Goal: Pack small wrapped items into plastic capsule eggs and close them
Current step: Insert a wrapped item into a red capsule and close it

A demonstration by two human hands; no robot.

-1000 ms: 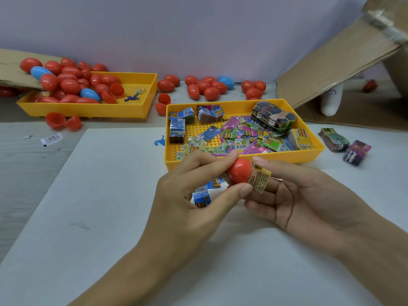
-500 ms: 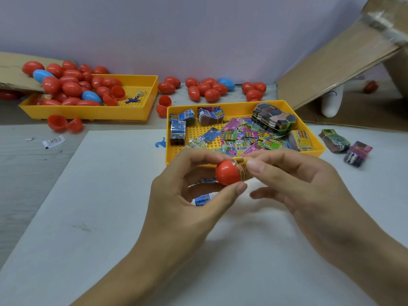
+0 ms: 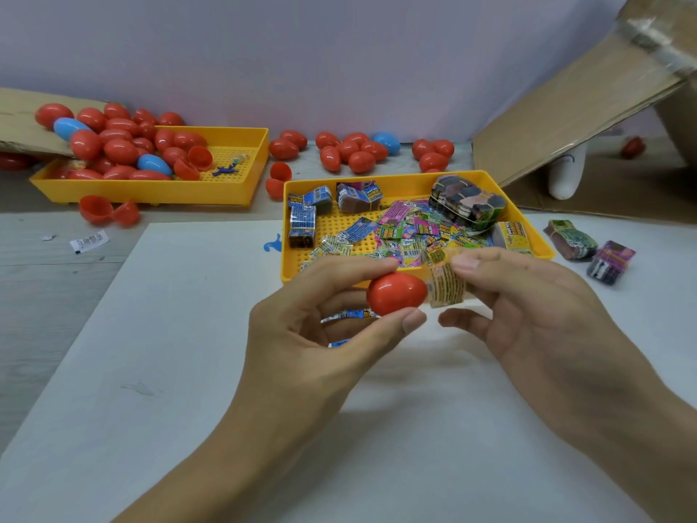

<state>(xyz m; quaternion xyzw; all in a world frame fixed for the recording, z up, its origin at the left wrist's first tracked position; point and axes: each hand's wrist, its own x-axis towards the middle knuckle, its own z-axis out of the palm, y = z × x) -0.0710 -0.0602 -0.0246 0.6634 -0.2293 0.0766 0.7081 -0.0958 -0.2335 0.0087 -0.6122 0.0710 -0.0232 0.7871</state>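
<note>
Both hands have risen toward the near tray since a second ago, and the wrapped item now stands upright at the egg's open side instead of lying across the fingers. Head view: left hand (image 3: 313, 334) pinches the red egg half (image 3: 396, 293) between thumb and forefinger; right hand (image 3: 528, 315) pinches the yellow wrapped item (image 3: 446, 285) by its top edge, touching the egg's right rim. Judgement: fold the wrapper narrower and feed it straight in, keeping the half steady. Just beyond the grip, the near yellow tray (image 3: 543, 251) holds loose and bundled wrappers. Far left of the grip, the far yellow tray (image 3: 151, 190) holds red and blue eggs.
</note>
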